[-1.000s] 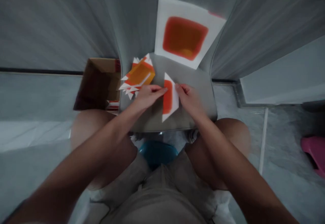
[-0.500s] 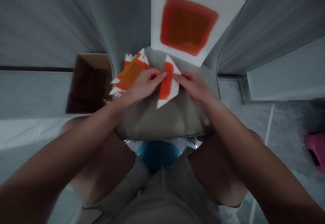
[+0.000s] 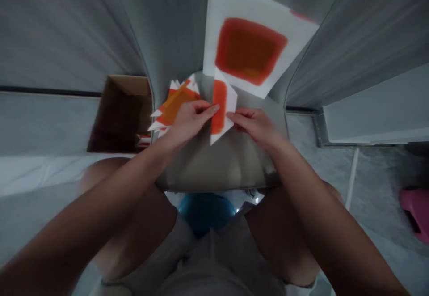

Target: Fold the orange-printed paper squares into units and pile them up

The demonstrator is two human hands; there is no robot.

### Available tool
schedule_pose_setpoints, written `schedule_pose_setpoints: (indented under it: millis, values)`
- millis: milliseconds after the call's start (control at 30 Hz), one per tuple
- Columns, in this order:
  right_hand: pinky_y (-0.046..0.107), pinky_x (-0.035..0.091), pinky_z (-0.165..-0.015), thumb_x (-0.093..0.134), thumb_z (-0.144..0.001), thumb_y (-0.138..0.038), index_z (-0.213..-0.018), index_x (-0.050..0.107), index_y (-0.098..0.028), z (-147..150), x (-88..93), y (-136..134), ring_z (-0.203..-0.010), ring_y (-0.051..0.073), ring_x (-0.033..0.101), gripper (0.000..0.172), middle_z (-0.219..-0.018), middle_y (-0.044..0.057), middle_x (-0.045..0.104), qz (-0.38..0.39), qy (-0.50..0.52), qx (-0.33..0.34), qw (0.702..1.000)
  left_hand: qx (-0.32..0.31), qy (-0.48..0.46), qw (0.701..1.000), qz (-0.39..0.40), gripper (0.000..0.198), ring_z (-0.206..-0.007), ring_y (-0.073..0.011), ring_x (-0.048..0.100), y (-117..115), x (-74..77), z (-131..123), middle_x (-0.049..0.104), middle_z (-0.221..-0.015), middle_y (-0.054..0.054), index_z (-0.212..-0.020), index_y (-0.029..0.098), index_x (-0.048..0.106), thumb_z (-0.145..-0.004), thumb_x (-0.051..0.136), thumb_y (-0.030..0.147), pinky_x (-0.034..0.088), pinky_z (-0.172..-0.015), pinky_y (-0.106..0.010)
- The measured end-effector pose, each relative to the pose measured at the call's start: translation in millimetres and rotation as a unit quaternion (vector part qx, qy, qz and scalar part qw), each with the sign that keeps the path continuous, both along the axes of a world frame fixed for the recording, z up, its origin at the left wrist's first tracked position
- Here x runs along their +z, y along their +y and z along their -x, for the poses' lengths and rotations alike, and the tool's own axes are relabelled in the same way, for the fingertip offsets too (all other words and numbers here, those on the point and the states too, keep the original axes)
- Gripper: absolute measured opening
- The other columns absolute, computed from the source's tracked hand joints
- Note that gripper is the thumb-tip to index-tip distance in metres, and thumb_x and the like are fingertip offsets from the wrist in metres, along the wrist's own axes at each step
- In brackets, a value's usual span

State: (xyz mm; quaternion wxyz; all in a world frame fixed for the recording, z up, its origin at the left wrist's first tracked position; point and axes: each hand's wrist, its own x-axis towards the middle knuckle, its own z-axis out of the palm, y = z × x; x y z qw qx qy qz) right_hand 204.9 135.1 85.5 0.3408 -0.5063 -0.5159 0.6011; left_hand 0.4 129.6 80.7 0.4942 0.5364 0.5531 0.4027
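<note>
A folded piece of paper (image 3: 219,117), white with an orange-red painted patch, is held up between my two hands above the chair seat. My left hand (image 3: 194,116) pinches its left edge, thumb on top over the orange part. From the other side, my right hand (image 3: 250,122) grips the white right edge between thumb and fingers. Left of it, partly under my left hand, lies a pile of folded papers (image 3: 176,101) with white pointed corners and orange faces. The undersides of the held paper and my curled fingers are hidden.
A large white sheet with a dark red-orange square (image 3: 251,50) leans on the chair back. The grey chair seat (image 3: 217,168) is between my knees. An open cardboard box (image 3: 112,117) stands left, a blue round object (image 3: 206,209) below, a pink plastic item (image 3: 415,209) far right.
The view has shifted slightly, so the chair, sheet and box appear lower. The held paper has turned a little more upright, and both hands still grip it.
</note>
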Motion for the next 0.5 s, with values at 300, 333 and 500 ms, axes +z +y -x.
schedule_pose_setpoints:
  millis: [300,333,500]
  values:
    - [0.026,0.037,-0.060,0.083,-0.079,-0.057,-0.080,0.077,-0.019,-2.4,-8.3,-2.4,-0.065,0.011,0.048,0.038,-0.068,-0.003,0.060,0.003,-0.018,-0.023,1.000,-0.040,0.025,0.997,0.062,0.035,-0.058,-0.0089,0.046,-5.6,1.0,-0.5,0.062,-0.064,0.002,-0.080,0.019,0.080,-0.087,0.076,0.053,0.030,-0.054,-0.026]
    - [0.026,0.038,-0.061,0.082,-0.079,-0.058,-0.082,0.078,-0.020,-0.2,-10.1,-3.9,-0.066,0.011,0.050,0.039,-0.070,-0.002,0.063,0.012,-0.015,-0.022,1.000,-0.028,0.019,0.998,0.058,0.034,-0.059,-0.0091,0.047,-5.2,0.6,-0.7,0.064,-0.065,0.002,-0.082,0.019,0.081,-0.086,0.077,0.053,0.032,-0.056,-0.026]
    - [0.027,0.043,-0.063,0.079,-0.080,-0.061,-0.087,0.080,-0.021,10.9,-13.0,-16.3,-0.068,0.014,0.057,0.041,-0.077,0.000,0.073,0.048,0.006,-0.033,0.998,-0.007,0.000,0.998,0.064,0.041,-0.064,-0.0109,0.053,-1.8,-1.7,0.3,0.069,-0.070,-0.001,-0.082,0.019,0.081,-0.082,0.079,0.059,0.037,-0.060,-0.026]
